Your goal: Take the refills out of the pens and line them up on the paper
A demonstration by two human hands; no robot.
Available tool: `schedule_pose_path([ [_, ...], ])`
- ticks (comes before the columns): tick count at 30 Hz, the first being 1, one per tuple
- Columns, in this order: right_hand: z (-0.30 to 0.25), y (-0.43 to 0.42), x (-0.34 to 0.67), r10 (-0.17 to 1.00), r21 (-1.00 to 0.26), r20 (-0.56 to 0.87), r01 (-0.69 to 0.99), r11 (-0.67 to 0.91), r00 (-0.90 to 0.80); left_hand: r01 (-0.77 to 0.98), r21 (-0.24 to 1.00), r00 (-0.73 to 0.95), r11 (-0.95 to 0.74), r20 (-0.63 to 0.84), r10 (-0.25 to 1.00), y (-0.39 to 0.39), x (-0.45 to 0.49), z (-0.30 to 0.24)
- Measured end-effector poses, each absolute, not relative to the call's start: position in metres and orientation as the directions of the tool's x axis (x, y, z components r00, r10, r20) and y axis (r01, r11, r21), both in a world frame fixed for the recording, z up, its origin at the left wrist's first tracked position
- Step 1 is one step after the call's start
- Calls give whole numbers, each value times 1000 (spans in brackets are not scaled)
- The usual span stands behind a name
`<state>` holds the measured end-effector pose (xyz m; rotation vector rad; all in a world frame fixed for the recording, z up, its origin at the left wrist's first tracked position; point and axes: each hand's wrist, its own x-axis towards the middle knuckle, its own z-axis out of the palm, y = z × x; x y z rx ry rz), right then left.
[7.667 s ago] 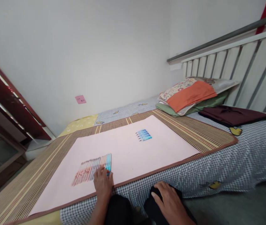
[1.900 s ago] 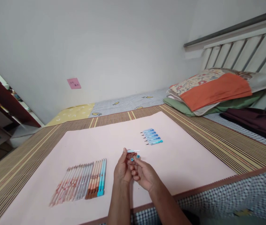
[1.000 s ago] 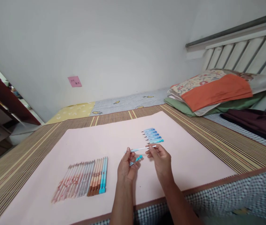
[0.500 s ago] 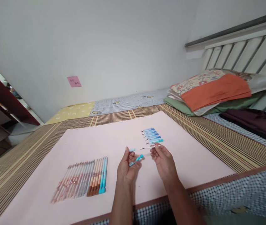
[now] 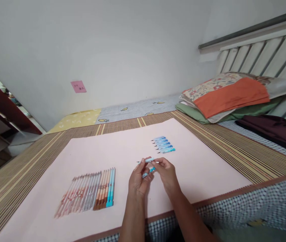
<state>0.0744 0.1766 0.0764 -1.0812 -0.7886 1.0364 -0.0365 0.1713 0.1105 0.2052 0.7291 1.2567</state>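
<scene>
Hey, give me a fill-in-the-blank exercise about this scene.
The left hand and right hand hold a pen, dark tip toward the image's ____ side.
The sheet below is coloured ____.
The note is stuck to the ____.
The pillow has a solid ____ band.
Missing words: left, pink, wall, orange.

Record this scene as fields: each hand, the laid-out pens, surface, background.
left hand: holds a light blue pen, dark tip pointing left, plus a turquoise piece
right hand: pinches the same pen's other end
blue pens: grouped beyond the hands, dark tips left
pen row: side by side, left of the hands
surface: pink sheet on striped mat
background: pillow, pink note on wall
</scene>
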Motion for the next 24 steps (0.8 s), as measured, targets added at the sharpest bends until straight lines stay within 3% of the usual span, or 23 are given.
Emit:
schedule_pose_path([
  [10, 87, 172, 80, 939, -967, 211, -81, 241, 272, -804, 508, 91, 310, -410, 908, 172, -30, 103],
  [14, 94, 173, 89, 942, -949, 146, -226, 220, 302, -798, 501, 107, 335, -430, 897, 171, -30, 107],
  [18, 94, 180, 123, 895, -907, 34, -362, 215, 445, -808, 484, 82, 335, -471, 878, 172, -38, 113],
  [21, 80, 190, 154, 838, -912, -8, -348, 218, 546, -818, 477, 66, 323, -479, 875, 175, -45, 116],
  [24, 61, 203, 175, 842, -948, 6, -266, 177, 540, -813, 493, 40, 310, -484, 874, 177, -47, 116],
])
